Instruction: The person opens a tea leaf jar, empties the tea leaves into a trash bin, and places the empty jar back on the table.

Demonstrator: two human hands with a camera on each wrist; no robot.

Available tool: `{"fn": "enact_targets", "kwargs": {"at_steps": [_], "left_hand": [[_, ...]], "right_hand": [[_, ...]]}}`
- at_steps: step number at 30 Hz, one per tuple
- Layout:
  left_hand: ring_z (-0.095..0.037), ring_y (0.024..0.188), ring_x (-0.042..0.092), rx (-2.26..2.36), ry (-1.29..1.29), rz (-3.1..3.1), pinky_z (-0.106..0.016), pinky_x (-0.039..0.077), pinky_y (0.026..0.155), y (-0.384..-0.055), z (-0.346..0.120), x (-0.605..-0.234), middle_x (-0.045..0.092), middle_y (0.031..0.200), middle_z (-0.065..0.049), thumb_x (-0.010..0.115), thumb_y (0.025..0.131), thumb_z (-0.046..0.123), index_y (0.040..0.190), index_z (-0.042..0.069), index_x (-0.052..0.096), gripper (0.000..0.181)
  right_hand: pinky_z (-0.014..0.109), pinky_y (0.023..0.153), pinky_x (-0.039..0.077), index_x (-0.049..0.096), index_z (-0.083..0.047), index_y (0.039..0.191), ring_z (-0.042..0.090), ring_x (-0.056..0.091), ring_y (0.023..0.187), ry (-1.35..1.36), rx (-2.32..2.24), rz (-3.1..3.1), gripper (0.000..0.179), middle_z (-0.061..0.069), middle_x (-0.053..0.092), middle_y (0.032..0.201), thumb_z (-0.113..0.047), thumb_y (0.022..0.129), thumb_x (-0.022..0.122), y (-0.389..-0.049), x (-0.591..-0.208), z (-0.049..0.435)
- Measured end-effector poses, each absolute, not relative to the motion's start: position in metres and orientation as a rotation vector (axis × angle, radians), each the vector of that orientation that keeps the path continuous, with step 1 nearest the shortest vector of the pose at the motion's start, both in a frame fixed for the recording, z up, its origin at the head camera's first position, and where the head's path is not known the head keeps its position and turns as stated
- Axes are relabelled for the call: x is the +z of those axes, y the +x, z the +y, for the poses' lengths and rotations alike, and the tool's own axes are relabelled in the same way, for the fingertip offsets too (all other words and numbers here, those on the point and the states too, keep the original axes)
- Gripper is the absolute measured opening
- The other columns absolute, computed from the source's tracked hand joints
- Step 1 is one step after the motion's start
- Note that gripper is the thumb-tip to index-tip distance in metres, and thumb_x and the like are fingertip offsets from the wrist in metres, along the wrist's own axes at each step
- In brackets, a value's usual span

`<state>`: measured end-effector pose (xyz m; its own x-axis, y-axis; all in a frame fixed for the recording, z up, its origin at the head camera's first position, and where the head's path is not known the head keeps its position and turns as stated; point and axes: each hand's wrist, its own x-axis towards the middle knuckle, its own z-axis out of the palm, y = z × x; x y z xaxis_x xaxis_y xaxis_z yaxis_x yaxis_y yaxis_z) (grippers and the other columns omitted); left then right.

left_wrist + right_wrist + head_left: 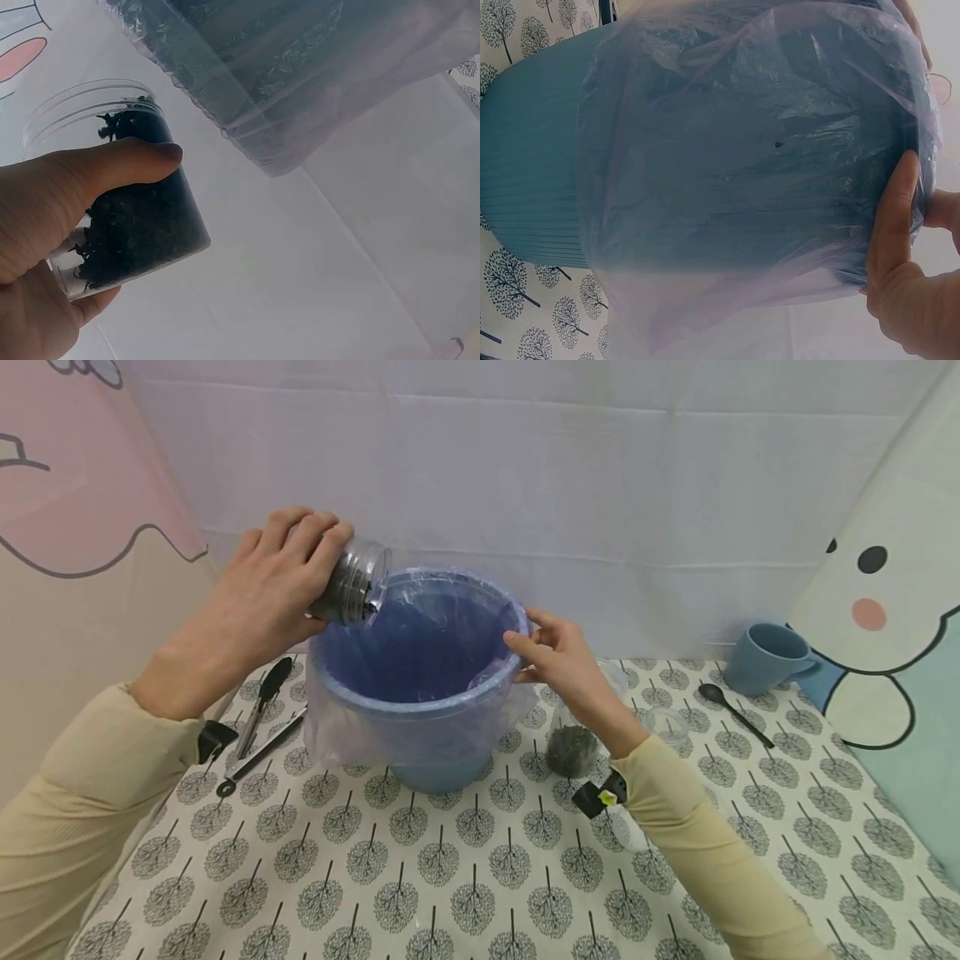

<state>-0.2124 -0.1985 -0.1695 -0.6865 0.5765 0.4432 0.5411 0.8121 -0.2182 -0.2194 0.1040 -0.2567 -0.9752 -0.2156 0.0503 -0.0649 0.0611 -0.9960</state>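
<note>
My left hand [281, 581] grips a clear plastic jar [358, 578] of dark dried leaves, tipped sideways above the left rim of a blue bin [442, 777]. In the left wrist view the leaves [142, 217] lie inside the lidless jar, and the thumb presses across its side. A thin translucent bag [742, 150] lines the bin and hangs over its rim. At the right side of that rim my right hand [562, 656] pinches bin edge and bag, thumb on one side and fingers on the other.
Tongs [258, 718] lie left of the bin. To its right, partly behind my right forearm, is a clear container with dark contents [572, 750]. A clear round lid [666, 725], a black spoon [735, 714] and a blue mug [768, 658] are farther right on the tree-patterned cloth [465, 877].
</note>
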Motion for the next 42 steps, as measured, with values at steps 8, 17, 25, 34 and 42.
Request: {"fn": "enact_targets", "kwargs": {"at_steps": [8,17,25,34,42], "left_hand": [[-0.047,0.129,0.034,0.153,-0.840,-2.504,-0.068,0.038,0.095,-0.2117,-0.1961,-0.1666,0.040,0.139,-0.026,0.089,0.061,0.000,0.140,-0.001,0.034,0.096],[-0.046,0.130,0.033,0.196,-0.865,-2.491,-0.067,0.038,0.096,-0.2115,-0.1947,-0.1645,0.039,0.139,-0.025,0.089,0.061,-0.001,0.139,0.001,0.034,0.095],[-0.046,0.129,0.033,0.219,-0.883,-2.465,-0.067,0.039,0.094,-0.2124,-0.1949,-0.1641,0.040,0.138,-0.025,0.089,0.061,0.000,0.138,0.000,0.035,0.094],[-0.046,0.128,0.035,0.278,-0.897,-2.413,-0.065,0.043,0.089,-0.2125,-0.1940,-0.1629,0.041,0.137,-0.025,0.090,0.058,-0.002,0.136,-0.001,0.037,0.095],[-0.045,0.130,0.034,0.334,-0.931,-2.380,-0.064,0.043,0.090,-0.2115,-0.1936,-0.1625,0.041,0.139,-0.026,0.090,0.058,-0.002,0.137,-0.002,0.038,0.094]], "right_hand": [[0.026,0.067,0.059,0.024,-0.001,0.152,0.011,0.059,0.060,-0.294,-2.059,2.202,0.065,0.005,0.051,0.087,-0.011,0.098,0.058,-0.2195,-0.2571,0.1047],[0.026,0.067,0.059,0.025,-0.001,0.152,0.010,0.059,0.059,-0.291,-2.059,2.206,0.065,0.004,0.051,0.085,-0.011,0.098,0.058,-0.2194,-0.2565,0.1041],[0.027,0.069,0.059,0.026,-0.002,0.152,0.012,0.060,0.060,-0.299,-2.064,2.205,0.064,0.004,0.051,0.084,-0.012,0.098,0.058,-0.2196,-0.2573,0.1041],[0.027,0.069,0.059,0.025,-0.002,0.152,0.011,0.061,0.060,-0.298,-2.066,2.200,0.065,0.004,0.050,0.084,-0.012,0.098,0.058,-0.2206,-0.2570,0.1039],[0.027,0.069,0.059,0.025,-0.001,0.152,0.012,0.061,0.060,-0.300,-2.066,2.198,0.065,0.005,0.051,0.084,-0.012,0.098,0.058,-0.2200,-0.2569,0.1028]]}}
